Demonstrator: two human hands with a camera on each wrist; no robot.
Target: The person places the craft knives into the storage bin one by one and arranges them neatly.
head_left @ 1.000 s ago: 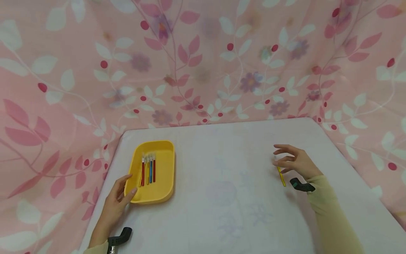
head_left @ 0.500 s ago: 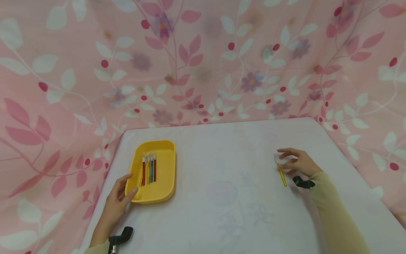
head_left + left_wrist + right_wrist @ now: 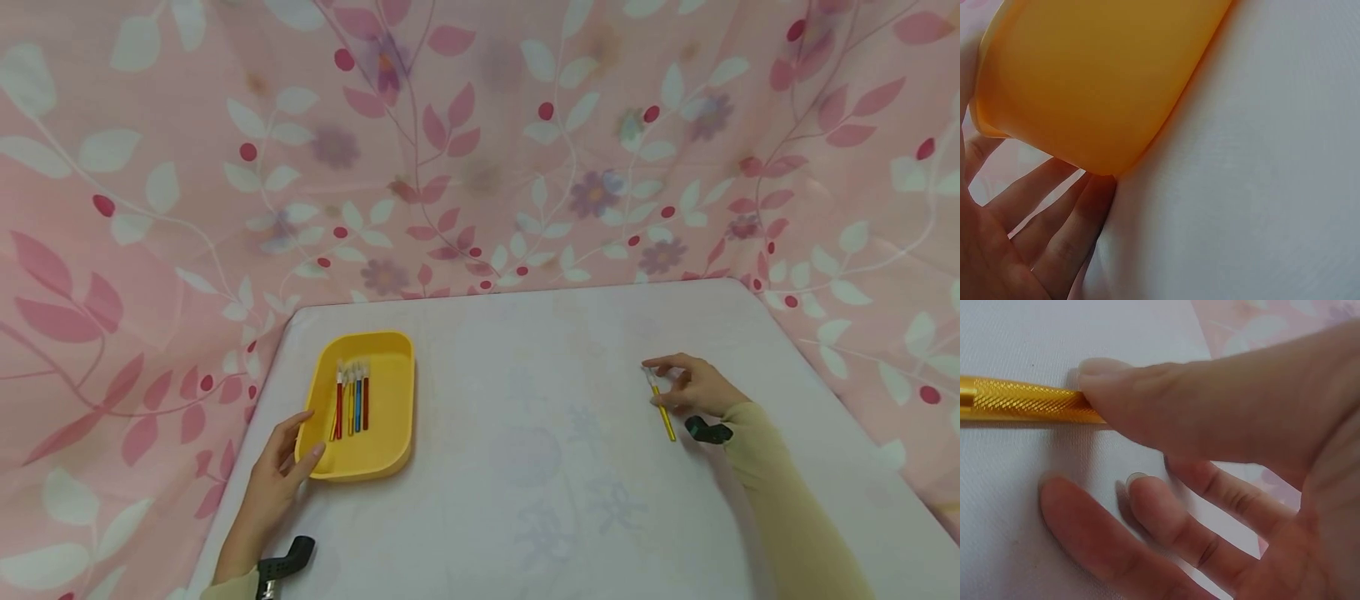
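At the left of the table, my left hand [image 3: 273, 467] holds a yellow plastic tray [image 3: 401, 454] by its near left corner, thumb over the rim. From below, the left wrist view shows fingers against the tray's outer wall [image 3: 1091, 94]. Several craft knives [image 3: 351, 404] with red, gold and blue handles and clear caps lie side by side inside it. On the right, a single gold craft knife [image 3: 666, 421] lies on the cloth. My right hand [image 3: 697, 387] is over its capped end, thumb touching the knurled handle [image 3: 1029, 400]; the other fingers are apart from the handle.
A white cloth with faint printed figures covers the table [image 3: 525, 500]. Pink floral fabric [image 3: 480, 167] hangs behind the table and along both sides. Dark wrist-worn devices [image 3: 708, 429] sit on both wrists.
My right hand has lowered and shifted slightly left, and its thumb has come onto the gold craft knife. The knife, the tray and my left hand have stayed in place.
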